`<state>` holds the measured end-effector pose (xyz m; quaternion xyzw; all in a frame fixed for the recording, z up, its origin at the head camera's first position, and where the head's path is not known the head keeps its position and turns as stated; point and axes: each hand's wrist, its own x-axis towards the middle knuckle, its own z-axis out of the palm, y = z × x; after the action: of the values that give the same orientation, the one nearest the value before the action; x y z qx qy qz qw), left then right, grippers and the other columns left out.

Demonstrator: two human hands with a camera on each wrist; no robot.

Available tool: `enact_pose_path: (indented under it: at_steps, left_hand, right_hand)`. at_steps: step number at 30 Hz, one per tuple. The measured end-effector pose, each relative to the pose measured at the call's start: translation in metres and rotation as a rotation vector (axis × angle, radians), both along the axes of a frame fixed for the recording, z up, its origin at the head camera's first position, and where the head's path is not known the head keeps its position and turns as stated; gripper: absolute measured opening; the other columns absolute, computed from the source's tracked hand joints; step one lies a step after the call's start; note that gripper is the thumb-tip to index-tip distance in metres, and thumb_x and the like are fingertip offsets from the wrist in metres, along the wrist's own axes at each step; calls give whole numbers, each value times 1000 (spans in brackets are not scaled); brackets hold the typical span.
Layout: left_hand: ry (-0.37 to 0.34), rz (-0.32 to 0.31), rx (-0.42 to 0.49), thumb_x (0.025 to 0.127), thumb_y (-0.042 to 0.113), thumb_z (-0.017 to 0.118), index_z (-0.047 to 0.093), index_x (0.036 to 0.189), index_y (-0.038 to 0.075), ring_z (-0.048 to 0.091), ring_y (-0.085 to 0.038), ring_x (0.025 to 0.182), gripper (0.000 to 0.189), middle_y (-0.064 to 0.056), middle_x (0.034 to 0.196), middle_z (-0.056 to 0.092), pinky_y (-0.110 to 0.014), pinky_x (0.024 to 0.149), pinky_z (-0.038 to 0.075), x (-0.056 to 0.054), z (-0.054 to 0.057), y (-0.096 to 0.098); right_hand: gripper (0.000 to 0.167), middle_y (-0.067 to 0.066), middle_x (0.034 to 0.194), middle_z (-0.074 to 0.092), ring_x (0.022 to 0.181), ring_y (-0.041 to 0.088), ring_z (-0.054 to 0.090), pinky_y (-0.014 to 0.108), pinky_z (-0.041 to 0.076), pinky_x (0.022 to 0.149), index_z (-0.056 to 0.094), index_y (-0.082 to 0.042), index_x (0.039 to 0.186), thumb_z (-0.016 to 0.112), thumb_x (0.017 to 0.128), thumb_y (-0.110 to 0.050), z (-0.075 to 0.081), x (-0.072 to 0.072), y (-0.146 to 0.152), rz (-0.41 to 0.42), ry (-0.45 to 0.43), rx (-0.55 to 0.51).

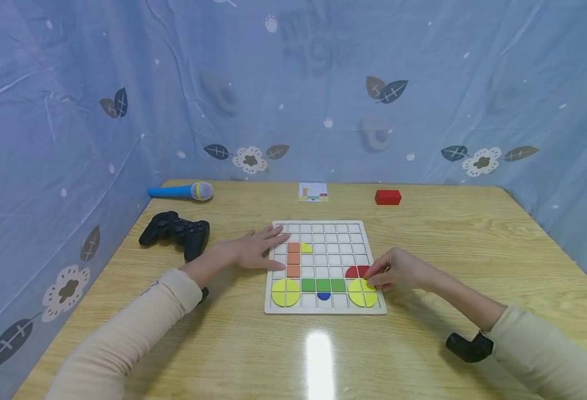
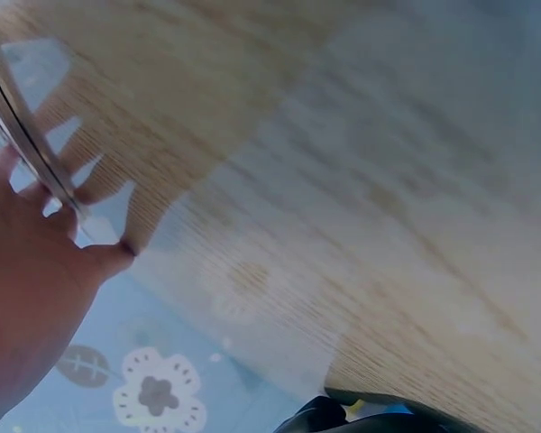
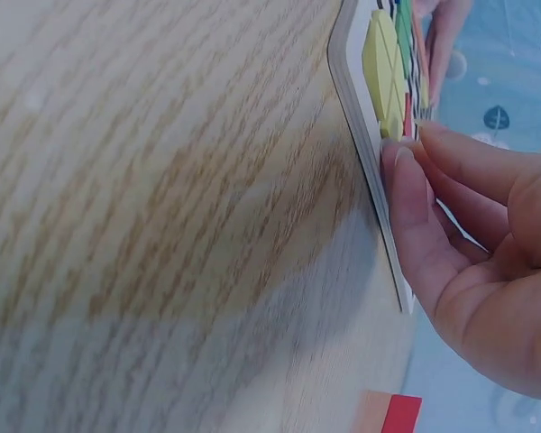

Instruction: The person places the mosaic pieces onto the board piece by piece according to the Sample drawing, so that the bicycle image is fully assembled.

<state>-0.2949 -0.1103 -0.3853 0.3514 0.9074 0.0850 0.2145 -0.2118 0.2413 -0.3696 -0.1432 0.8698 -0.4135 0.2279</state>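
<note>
A white grid board (image 1: 341,229) lies on the table with coloured flat pieces set in its squares. My left hand (image 1: 253,248) rests with spread fingers over its left edge; the left wrist view also shows this hand (image 2: 36,262) at the board's side. At the lower right, my right hand (image 1: 398,269) pinches a yellow quarter-circle piece (image 1: 368,285) at the upper right of a yellow disc. Its fingertips partly hide the red pieces (image 1: 357,271) just above. Orange squares (image 1: 293,259), green squares (image 1: 323,285), a blue half-disc (image 1: 324,296) and another yellow disc (image 1: 285,293) also sit on the board.
Behind the board lie a small pattern card (image 1: 313,192) and a red block (image 1: 388,197). A blue toy microphone (image 1: 180,191) and a black game controller (image 1: 175,230) are on the left. Patterned blue cloth (image 1: 293,83) hangs behind the table.
</note>
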Motion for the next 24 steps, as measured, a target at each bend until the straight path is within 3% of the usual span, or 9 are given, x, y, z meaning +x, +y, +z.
enact_pose_path:
  at_steps: [5,10,14,16,18,19,22,24]
  left_hand:
    - [-5,-4,12,90,62,50,10,155,22,-7,-25,144,86,-5,159,-2,-56,111,1,-1,-1,-1]
    - [-4,-2,17,91,61,51,11,155,22,-7,-26,143,85,-5,159,-1,-56,111,2,0,-1,-2]
    - [5,9,14,91,60,51,11,155,23,-6,-26,143,84,-4,159,0,-56,111,2,1,-1,-3]
    - [4,14,12,90,61,51,12,155,23,-5,-27,143,84,-4,159,1,-56,111,3,1,-1,-3]
    - [0,9,18,90,61,52,15,155,22,-4,-28,144,84,-5,159,3,-55,111,5,0,-2,-2]
    - [-1,1,24,90,60,52,16,155,21,-3,-29,144,83,-6,159,5,-55,111,6,-1,-3,-1]
    - [8,-26,48,93,56,52,22,154,17,4,-33,143,78,-10,158,10,-52,112,10,-5,-2,1]
    - [68,-30,65,95,54,49,25,153,14,9,-34,142,74,-13,157,13,-52,111,12,-11,-1,2]
  right_hand:
    - [15,5,74,65,69,15,60,30,55,67,73,2,92,70,88,-12,-2,-1,1,-47,-36,-16]
    - [25,8,83,67,76,19,63,33,55,72,70,6,101,65,92,-17,-5,-4,4,-78,-112,-76]
    - [31,11,91,66,82,23,63,34,54,77,67,6,109,62,95,-21,-8,-10,17,-6,-179,-141]
    - [31,9,91,65,82,22,61,32,54,76,68,4,106,58,97,-24,-8,-14,26,67,-160,-122]
    - [29,6,84,64,75,18,59,28,52,70,71,0,98,56,98,-25,-6,-17,35,144,-66,-43]
    - [28,3,80,64,71,16,57,27,51,65,72,-3,92,57,97,-26,-5,-19,40,195,29,20]
    - [22,-4,77,62,68,14,57,30,49,62,73,-11,82,62,94,-27,1,-30,54,316,401,279]
    - [17,1,84,65,76,21,62,38,51,69,74,-10,87,67,91,-25,6,-41,64,344,644,436]
